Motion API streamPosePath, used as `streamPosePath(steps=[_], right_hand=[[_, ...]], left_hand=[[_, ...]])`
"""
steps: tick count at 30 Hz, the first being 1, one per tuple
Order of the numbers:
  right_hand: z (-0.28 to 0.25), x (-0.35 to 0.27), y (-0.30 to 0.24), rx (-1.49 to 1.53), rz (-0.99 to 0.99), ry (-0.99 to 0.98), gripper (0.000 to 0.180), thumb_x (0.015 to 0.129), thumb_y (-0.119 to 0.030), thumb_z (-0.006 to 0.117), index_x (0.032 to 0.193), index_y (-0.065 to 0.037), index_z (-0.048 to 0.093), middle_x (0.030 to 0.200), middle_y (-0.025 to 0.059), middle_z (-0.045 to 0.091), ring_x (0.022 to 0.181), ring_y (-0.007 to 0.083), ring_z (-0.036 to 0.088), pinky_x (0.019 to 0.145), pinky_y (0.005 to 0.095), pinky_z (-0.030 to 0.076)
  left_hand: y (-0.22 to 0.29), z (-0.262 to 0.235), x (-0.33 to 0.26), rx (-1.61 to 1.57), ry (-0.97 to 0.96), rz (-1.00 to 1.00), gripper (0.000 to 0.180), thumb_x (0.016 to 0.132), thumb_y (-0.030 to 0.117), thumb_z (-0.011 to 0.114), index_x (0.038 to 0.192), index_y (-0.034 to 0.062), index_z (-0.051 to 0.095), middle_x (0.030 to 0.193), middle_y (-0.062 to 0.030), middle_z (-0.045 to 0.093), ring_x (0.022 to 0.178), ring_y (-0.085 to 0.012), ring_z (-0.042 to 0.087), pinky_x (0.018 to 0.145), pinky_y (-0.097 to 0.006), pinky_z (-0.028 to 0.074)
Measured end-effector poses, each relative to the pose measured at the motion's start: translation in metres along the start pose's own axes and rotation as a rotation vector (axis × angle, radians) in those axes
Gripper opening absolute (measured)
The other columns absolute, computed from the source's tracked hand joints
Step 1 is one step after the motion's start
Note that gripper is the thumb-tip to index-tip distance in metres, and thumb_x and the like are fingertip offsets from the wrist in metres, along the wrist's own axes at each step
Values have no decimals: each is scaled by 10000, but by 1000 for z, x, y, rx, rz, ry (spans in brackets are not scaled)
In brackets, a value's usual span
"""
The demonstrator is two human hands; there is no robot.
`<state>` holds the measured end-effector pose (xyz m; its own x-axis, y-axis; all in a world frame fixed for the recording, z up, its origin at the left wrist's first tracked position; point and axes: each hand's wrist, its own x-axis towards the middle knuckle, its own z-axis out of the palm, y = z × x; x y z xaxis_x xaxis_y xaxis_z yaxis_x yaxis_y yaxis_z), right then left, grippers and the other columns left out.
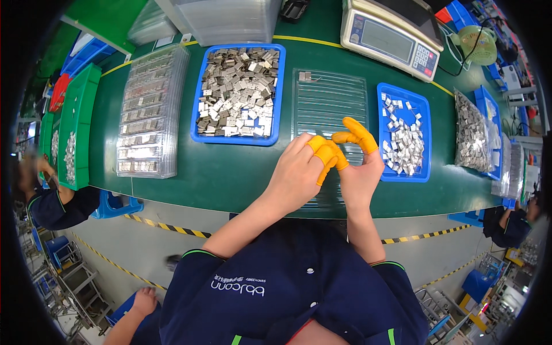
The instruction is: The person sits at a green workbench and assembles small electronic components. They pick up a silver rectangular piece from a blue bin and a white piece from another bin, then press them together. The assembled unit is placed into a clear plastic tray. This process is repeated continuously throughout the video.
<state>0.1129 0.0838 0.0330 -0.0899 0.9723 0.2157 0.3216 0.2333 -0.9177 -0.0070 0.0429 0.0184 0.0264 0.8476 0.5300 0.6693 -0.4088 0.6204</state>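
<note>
Hands meet above clear ribbed tray (pixel 330 92). Left hand (pixel 296 175) and right hand (pixel 359 172) pinch fingertips together, orange finger covers touching; any part held between them is hidden, cannot tell. Risk: a small part could slip from covered fingertips and drop onto the green table (pixel 230 184) below the pinch.

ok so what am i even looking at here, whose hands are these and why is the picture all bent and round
This is a single picture from a wide fisheye camera worn on a person's head, looking down, so straight edges curve near the rim. The two bare hands are that person's own: the left hand and right hand meet in the middle, with orange finger covers on several fingertips. Whether they pinch something small cannot be told. Below them is a green table. On it lie a blue tray of small metal pieces, a clear ribbed tray, a smaller blue tray with fewer metal pieces, a clear tray of packed rows and a weighing scale.
</note>
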Motion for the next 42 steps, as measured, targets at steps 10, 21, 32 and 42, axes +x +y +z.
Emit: streamPosePath(steps=[10,21,32,42], right_hand=[[-1,-3,0,-23,-38,11,457,657,-41,762,1091,-83,624,856,27,661,880,177,573,883,310,393],[-4,-9,5,-277,-306,71,360,619,28,712,961,-71,658,883,69,650,881,269,582,950,411,378],[-4,-1,2,705,342,-167,327,909,-158,564,1192,3,534,1112,102,598,1046,164,552,952,289,385],[0,-10,4,880,425,-340,396,871,-145,621,1219,-2,495,1165,67,564,1043,137,543,906,275,423]], left_hand=[[-2,-11,0,-65,-48,76,294,660,-33,679,925,-3,556,945,-126,564,875,-337,529,753,-395,457],[-4,-9,-7,-112,-180,249,289,672,51,633,946,-15,573,936,-150,554,968,-346,513,847,-428,446],[-4,-12,7,-356,24,-238,260,728,44,700,963,34,590,881,-83,599,796,-253,546,732,-333,432],[7,-4,6,-1101,11,-621,397,735,-5,721,1100,-40,567,1052,-96,609,967,-179,602,883,-301,451]])
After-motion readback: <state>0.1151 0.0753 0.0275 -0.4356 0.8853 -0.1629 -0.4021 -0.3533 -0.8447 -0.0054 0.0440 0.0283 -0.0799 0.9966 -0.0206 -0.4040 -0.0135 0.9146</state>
